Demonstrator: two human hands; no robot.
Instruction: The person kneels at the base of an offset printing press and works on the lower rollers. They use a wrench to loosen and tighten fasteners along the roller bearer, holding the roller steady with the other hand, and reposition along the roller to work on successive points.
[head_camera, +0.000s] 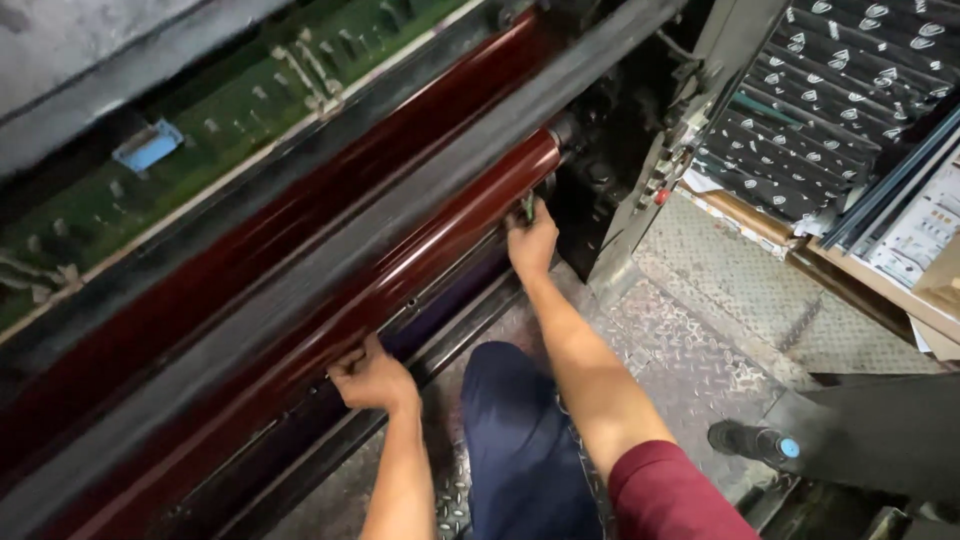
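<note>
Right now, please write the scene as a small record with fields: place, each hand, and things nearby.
Place: a large printing machine with long glossy dark red rollers, seen from above
Left hand: fingers curled against the lower edge of the front roller
Right hand: at the roller's end, gripping a small green-tipped tool; the grip is partly hidden
Floor: patterned metal plate
To the right: a stack of dark printed sheets
Person: dark blue trousers, dark red sleeve
</note>
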